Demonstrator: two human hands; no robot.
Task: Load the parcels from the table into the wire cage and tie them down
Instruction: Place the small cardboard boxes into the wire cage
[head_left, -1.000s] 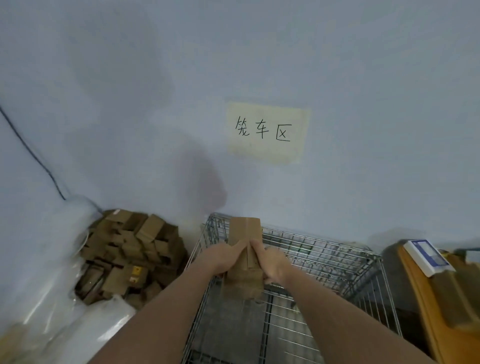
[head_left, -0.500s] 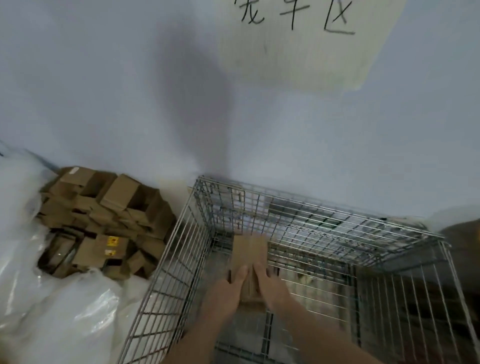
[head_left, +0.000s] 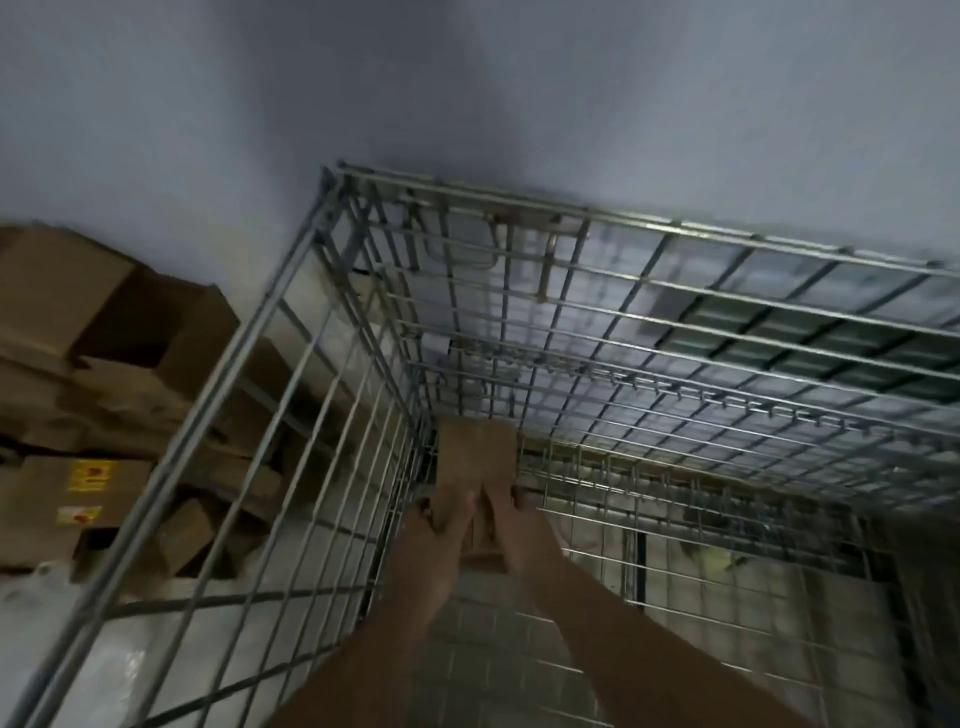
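Observation:
A brown cardboard parcel (head_left: 475, 457) stands upright deep inside the wire cage (head_left: 332, 249), in its far left corner next to the back mesh. My left hand (head_left: 434, 535) grips its left side and my right hand (head_left: 514, 525) grips its right side, thumbs on the near face. Both forearms reach down into the cage from the bottom of the view. The parcel's lower end is hidden behind my hands, so I cannot tell whether it touches the cage floor.
A heap of brown cardboard boxes (head_left: 88, 395) lies against the wall, left of the cage. White plastic sheeting (head_left: 67, 665) covers the floor at the lower left. A grey wall (head_left: 519, 88) stands right behind the cage.
Both hands have lowered the parcel from above the cage rim down into the far left corner. My head has tilted down and moved closer, so the wall sign has left the view.

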